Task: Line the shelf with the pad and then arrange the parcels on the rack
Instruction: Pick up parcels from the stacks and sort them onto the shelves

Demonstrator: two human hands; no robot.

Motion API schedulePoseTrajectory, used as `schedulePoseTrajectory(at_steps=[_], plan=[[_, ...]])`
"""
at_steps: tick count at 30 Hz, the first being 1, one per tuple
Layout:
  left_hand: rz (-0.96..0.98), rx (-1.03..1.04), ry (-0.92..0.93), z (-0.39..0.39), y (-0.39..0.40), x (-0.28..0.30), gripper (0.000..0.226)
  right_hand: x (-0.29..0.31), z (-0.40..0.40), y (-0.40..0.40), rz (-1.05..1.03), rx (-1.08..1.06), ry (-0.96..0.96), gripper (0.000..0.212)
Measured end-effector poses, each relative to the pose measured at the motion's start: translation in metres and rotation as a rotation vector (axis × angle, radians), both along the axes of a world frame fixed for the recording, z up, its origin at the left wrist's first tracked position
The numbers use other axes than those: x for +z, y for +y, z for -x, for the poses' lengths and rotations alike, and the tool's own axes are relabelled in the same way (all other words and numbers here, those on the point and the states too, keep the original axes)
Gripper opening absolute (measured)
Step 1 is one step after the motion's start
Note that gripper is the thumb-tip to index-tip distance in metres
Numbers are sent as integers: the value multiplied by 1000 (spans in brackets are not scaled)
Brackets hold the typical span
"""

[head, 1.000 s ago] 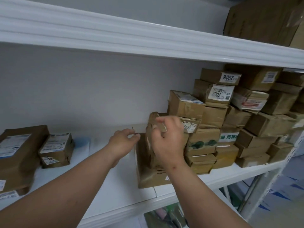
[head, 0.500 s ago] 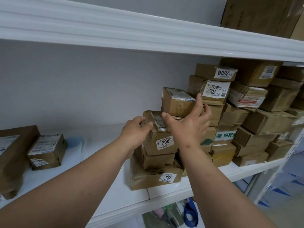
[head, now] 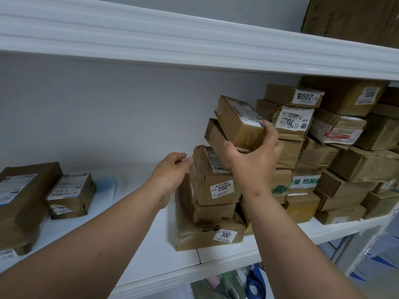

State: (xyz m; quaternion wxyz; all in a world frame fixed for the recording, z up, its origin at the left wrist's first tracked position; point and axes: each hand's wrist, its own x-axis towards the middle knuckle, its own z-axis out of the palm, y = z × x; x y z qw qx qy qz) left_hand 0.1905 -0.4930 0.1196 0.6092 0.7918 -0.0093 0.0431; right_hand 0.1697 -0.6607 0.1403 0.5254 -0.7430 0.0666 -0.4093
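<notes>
The right hand (head: pixel 252 156) grips two small brown parcels at once, one tilted on top of the other: the upper parcel (head: pixel 238 121) with a white shipping label on its top face, and the lower parcel (head: pixel 216 137) poking out to the left beneath it. The thumb curls under the pair and the fingers wrap round the right end, so both are lifted clear above the short stack in front. That stack is three high: the parcel marked 200 (head: pixel 216 182) on top, a plain one under it, and the flat parcel marked 300 (head: pixel 207 234) at the bottom, sitting on the white pad (head: pixel 151 244) that lines the shelf (head: pixel 226 268).

The left hand (head: pixel 170 171) is at the upper left corner of the 200 parcel, fingers loosely curled and fingertips just touching its edge (it does not look like a real grip).

To the right, more brown parcels are piled against the wall, among them one labelled 2008 (head: pixel 293 96) and one labelled 7002 (head: pixel 289 119). At the far left of the same shelf lie a small labelled parcel (head: pixel 71 195) and, just beside it, a larger flat parcel (head: pixel 23 201). The upper shelf (head: pixel 194 46) runs across overhead, carrying a big cardboard box (head: pixel 354 18) at the right.
</notes>
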Motion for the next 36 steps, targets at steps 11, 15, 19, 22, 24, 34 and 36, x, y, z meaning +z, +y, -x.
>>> schedulePoseTrajectory(at_steps=[11, 15, 19, 22, 24, 34, 36], plan=[[573, -255, 50, 25, 14, 14, 70, -3, 7, 38, -703, 774, 51, 61], [679, -246, 10, 29, 31, 7, 71, -16, 5, 53, -837, 960, 60, 64], [678, -169, -35, 36, 53, 2, 84, -27, 4, 71, -886, 1088, 96, 59], [634, -151, -85, 41, 68, -1, 90, -32, 4, 82, -913, 1121, 154, 61], [604, -155, -116, 43, 79, -4, 91, -33, 6, 90, -906, 1131, 198, 73], [740, -229, 20, 61, 136, -14, 56, -41, 19, 129, -1024, 1120, 305, 54], [842, -230, 120, 66, 157, -17, 55, -44, 21, 142, -1036, 1141, 344, 50]])
